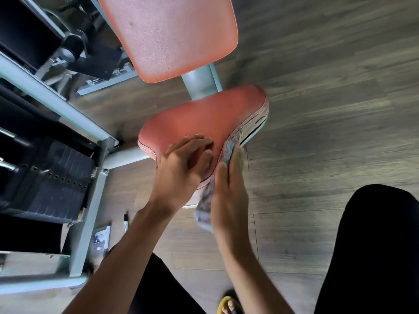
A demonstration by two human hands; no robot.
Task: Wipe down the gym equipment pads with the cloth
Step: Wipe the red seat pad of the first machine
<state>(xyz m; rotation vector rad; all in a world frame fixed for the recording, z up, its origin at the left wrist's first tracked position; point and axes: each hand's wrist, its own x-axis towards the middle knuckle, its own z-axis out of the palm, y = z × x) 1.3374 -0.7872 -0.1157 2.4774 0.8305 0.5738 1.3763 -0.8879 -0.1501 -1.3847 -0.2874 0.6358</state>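
Filling most of the view, the wood floor (pixel 328 98) runs from 12 o'clock round to 6. A grey machine frame (pixel 56 103) crosses the 9 to 10 o'clock side, with a black weight stack (pixel 56 177) inside it at 9 o'clock. The orange back pad (pixel 172 35) sits at 12 o'clock. Just below it, near the centre, is the orange seat pad (pixel 204 118), on a grey post.

The left hand (pixel 181 166) rests on top of the seat pad at its 6 o'clock end. Its fingers are spread and only slightly bent, and it grips nothing. The right hand (pixel 229 191) lies at the 3 o'clock side of the left one, fingers straight and together. It presses the grey cloth (pixel 204 209) flat against the seat pad's side edge. The cloth is blurred. One end shows past the fingertips and the other hangs below the palm.

A black marker (pixel 125 220) lies on the floor at 7 o'clock. A yellow sandal (pixel 223 304) shows at 6 o'clock.
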